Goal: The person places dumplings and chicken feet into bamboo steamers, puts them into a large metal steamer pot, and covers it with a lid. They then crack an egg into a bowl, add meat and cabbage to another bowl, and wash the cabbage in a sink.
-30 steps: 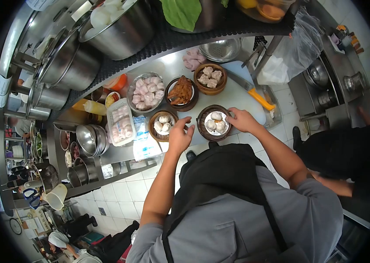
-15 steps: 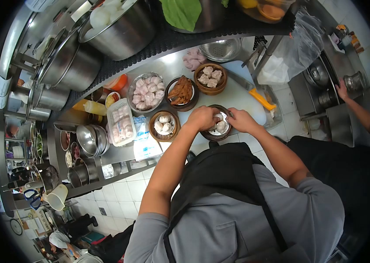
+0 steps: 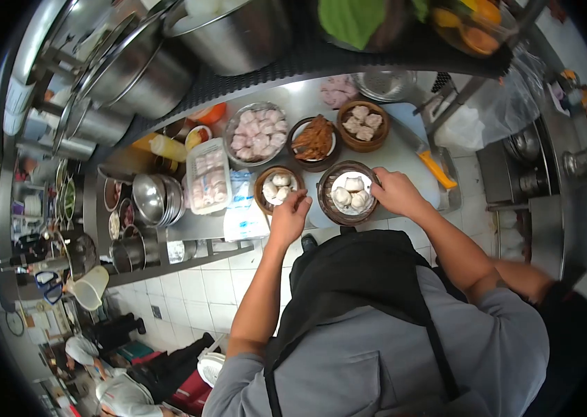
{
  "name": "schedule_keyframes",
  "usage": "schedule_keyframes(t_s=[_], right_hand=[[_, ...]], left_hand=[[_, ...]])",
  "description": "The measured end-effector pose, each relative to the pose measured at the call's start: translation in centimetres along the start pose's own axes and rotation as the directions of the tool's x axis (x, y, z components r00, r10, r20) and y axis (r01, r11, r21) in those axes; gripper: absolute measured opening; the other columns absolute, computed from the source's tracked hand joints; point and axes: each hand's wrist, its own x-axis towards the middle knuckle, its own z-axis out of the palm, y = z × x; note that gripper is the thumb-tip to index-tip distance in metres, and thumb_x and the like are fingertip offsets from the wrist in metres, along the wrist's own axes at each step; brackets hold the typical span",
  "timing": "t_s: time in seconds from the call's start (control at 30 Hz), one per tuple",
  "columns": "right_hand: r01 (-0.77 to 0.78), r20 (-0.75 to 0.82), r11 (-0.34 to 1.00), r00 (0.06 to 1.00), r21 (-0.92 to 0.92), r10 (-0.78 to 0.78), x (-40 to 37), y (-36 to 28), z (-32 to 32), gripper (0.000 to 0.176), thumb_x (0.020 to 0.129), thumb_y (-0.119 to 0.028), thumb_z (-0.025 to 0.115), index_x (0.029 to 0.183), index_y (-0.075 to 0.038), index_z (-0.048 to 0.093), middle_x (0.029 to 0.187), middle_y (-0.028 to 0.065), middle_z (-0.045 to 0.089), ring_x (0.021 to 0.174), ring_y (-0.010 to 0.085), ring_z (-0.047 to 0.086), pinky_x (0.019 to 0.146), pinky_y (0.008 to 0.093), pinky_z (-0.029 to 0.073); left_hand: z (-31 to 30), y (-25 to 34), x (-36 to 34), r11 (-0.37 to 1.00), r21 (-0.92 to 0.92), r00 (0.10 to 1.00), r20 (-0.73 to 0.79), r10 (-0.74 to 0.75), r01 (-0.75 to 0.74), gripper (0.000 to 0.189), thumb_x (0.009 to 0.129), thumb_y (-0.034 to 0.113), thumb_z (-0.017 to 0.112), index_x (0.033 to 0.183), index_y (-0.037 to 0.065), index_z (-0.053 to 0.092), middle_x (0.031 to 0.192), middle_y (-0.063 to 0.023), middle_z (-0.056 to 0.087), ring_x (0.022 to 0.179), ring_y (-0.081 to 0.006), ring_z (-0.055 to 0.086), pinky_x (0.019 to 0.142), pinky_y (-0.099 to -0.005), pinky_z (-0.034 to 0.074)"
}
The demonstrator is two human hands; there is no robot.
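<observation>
My right hand grips the right rim of a dark bamboo steamer basket, which holds several white buns on a white liner. My left hand is at the lower right edge of a lighter bamboo steamer basket, its fingers slightly apart with nothing visible in them. White buns sit in that basket too. Behind them are a steamer of brown chicken feet and a bamboo steamer of pale dumplings.
A bowl of raw dumplings and a white plastic container stand left. An orange-handled knife lies on the cutting board at right. A shelf of pots overhangs the counter. A co-worker's forearm is close on my right.
My left hand has left the dark steamer and moved left to the lighter one. My right hand stays on the dark steamer's rim. The co-worker's arm has come down toward me.
</observation>
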Motion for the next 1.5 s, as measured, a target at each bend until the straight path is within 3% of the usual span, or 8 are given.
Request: schedule_keyframes(t_s=[0.17,0.27,0.5,0.97,1.03,1.13,1.23,1.5], right_hand=[[0.124,0.034,0.990,0.991,0.062,-0.126,3.6,-3.6,3.8,0.030,0.087,-0.021,0.054,0.098,0.007,0.055,0.083,0.0312,0.064,0.081,0.0480,0.063,0.078,0.0535,0.049],[0.159,0.051,0.984,0.985,0.078,-0.163,6.0,-5.9,6.4,0.029,0.088,-0.021,0.053,0.095,0.007,0.054,0.085,0.0315,0.064,0.083,0.0480,0.063,0.080,0.0538,0.049],[0.169,0.081,0.984,0.982,0.057,-0.173,9.9,-9.2,10.7,0.035,0.088,-0.025,0.053,0.097,0.008,0.054,0.086,0.0312,0.065,0.085,0.0471,0.064,0.081,0.0539,0.049],[-0.018,-0.082,0.951,0.996,0.309,0.046,7.4,-6.4,7.2,0.036,0.091,-0.034,0.059,0.107,-0.002,0.060,0.095,0.0234,0.068,0.091,0.0426,0.064,0.082,0.0477,0.051],[0.057,-0.517,0.917,0.839,0.395,0.170,7.6,1.0,7.1,0.036,0.090,-0.033,0.060,0.111,-0.005,0.057,0.093,0.0215,0.068,0.090,0.0420,0.065,0.080,0.0475,0.051],[-0.256,-0.622,0.932,0.694,0.257,0.363,9.3,6.8,2.8,0.046,0.089,-0.031,0.060,0.122,0.000,0.049,0.106,0.0243,0.066,0.101,0.0431,0.062,0.087,0.0469,0.049],[-0.203,-0.596,0.976,0.776,0.073,0.206,11.8,10.2,3.2,0.049,0.088,-0.029,0.059,0.123,0.004,0.048,0.112,0.0285,0.063,0.107,0.0448,0.059,0.092,0.0467,0.047],[-0.384,-0.304,0.887,0.839,0.256,0.451,8.4,7.9,2.8,0.051,0.085,-0.027,0.059,0.122,0.007,0.048,0.109,0.0324,0.063,0.105,0.0479,0.059,0.092,0.0481,0.047]], left_hand=[[-1.0,-5.5,-1.9,0.971,-0.166,0.905,-0.361,-0.224,0.174,0.044,0.099,0.033,0.051,0.129,0.001,0.057,0.120,-0.0201,0.065,0.113,-0.0318,0.061,0.097,-0.0368,0.044],[-2.7,-8.3,-0.7,0.955,-0.294,0.846,-0.501,-0.180,0.029,0.053,0.100,0.038,0.049,0.133,-0.003,0.053,0.125,-0.0181,0.061,0.116,-0.0266,0.055,0.100,-0.0336,0.040],[-4.2,-9.9,2.4,0.814,-0.580,0.875,-0.373,-0.307,0.039,0.066,0.102,0.047,0.039,0.134,-0.010,0.049,0.135,-0.0221,0.054,0.127,-0.0270,0.049,0.109,-0.0327,0.033],[-3.6,-11.6,4.4,0.888,-0.461,0.885,-0.409,-0.221,0.008,0.058,0.104,0.040,0.035,0.127,-0.010,0.054,0.127,-0.0208,0.059,0.116,-0.0269,0.054,0.103,-0.0335,0.038],[-3.2,-12.6,4.6,0.924,-0.383,0.869,-0.465,-0.171,-0.023,0.056,0.104,0.037,0.035,0.124,-0.011,0.055,0.121,-0.0245,0.062,0.112,-0.0322,0.057,0.099,-0.0372,0.041],[-3.0,-12.2,3.3,0.970,-0.238,0.845,-0.508,-0.168,0.050,0.054,0.104,0.035,0.035,0.118,-0.011,0.058,0.112,-0.0293,0.064,0.105,-0.0402,0.060,0.092,-0.0431,0.043],[-2.4,-10.5,1.3,0.987,-0.135,0.803,-0.578,-0.146,0.083,0.050,0.103,0.033,0.035,0.112,-0.009,0.061,0.103,-0.0306,0.065,0.098,-0.0455,0.059,0.087,-0.0473,0.044],[-1.0,-10.7,-0.7,0.962,-0.217,0.746,-0.610,-0.267,0.167,0.050,0.103,0.037,0.037,0.119,-0.006,0.057,0.113,-0.0253,0.063,0.103,-0.0381,0.059,0.090,-0.0424,0.044]])
